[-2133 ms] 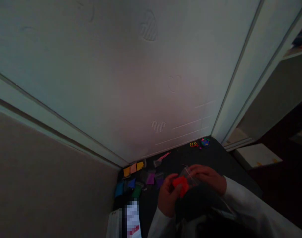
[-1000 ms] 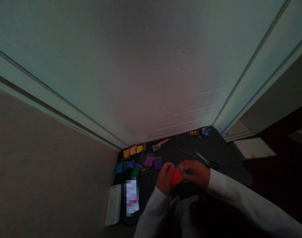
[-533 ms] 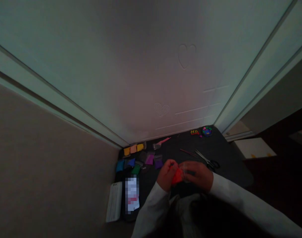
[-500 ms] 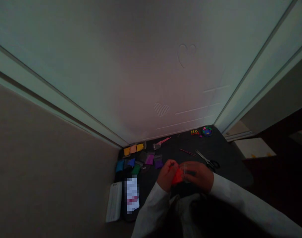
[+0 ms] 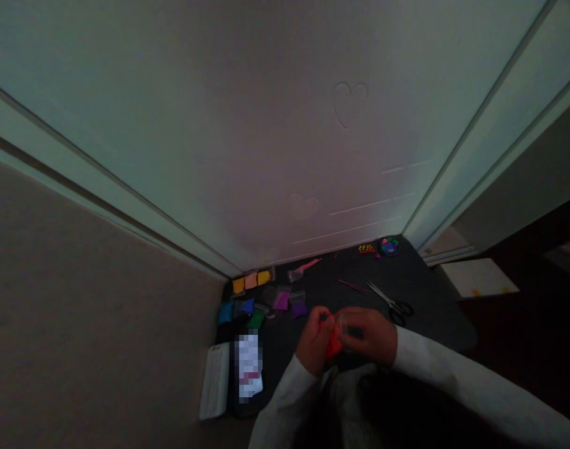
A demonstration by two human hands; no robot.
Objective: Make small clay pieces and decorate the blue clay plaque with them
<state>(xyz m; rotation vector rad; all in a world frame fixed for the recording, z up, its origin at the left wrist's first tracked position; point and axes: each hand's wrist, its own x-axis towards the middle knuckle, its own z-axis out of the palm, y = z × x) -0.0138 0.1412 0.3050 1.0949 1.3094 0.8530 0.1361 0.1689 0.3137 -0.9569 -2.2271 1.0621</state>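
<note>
My left hand [image 5: 314, 340] is closed around the left side of a small clear bag of bright red clay [image 5: 333, 344], close to my body at the table's front. From the other side my right hand [image 5: 367, 335] pinches the same bag near its clear plastic edge. Fingers cover much of the bag, so whether its top is unsealed cannot be made out. Just beyond my right hand lie scissors [image 5: 393, 305] with black handles. Thin pink sticks [image 5: 353, 286] rest left of the blades. A bag of purple clay [image 5: 299, 305] is nearest to my left hand.
Several more bags, including green [image 5: 256, 318], blue [image 5: 226, 312] and yellow [image 5: 264, 278], lie on the dark table [image 5: 434, 312] at left. Pink tools [image 5: 305, 269] and a round dish of colourful bits [image 5: 388, 247] sit along the wall. A phone [image 5: 250, 365] lies front left.
Both hands have shifted slightly left and down with the red bag, and my fingers have drawn closer over it. Everything on the table stays in place.
</note>
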